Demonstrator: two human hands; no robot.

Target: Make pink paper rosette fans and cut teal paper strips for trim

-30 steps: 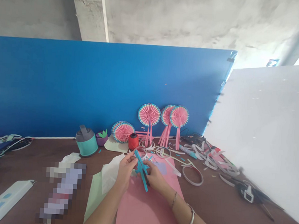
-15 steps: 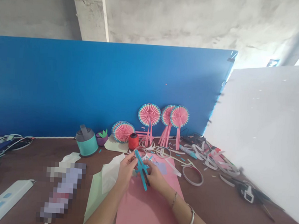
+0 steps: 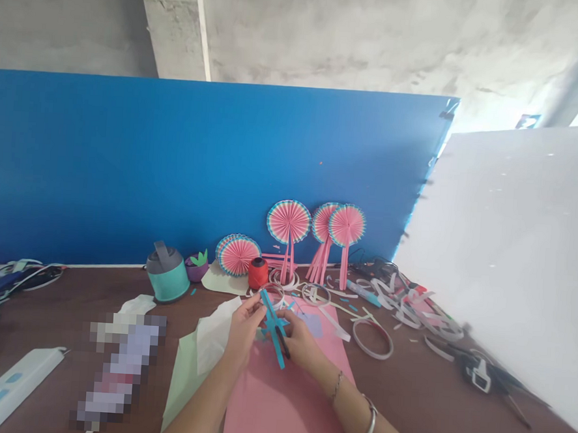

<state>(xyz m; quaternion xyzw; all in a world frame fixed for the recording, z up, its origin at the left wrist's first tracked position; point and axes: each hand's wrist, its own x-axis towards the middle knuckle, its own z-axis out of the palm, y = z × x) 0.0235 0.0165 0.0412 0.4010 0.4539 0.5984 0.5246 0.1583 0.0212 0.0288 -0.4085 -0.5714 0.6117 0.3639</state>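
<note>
Left hand (image 3: 243,328) pinching blue paper cutout (image 3: 273,325) near top; right hand (image 3: 301,345) gripping its middle. Light grip advisable, avoiding creases.

blue paper strip (image 3: 272,323) | pink sheet (image 3: 282,399) | blue backboard (image 3: 174,170) | pink-and-blue pleated fans (image 3: 288,222) | red spool (image 3: 257,273)

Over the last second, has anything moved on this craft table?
Nothing visibly changed. The left hand and right hand still pinch the blue paper cutout over the pink sheet, and the paper fans stand against the blue board as before.
</note>
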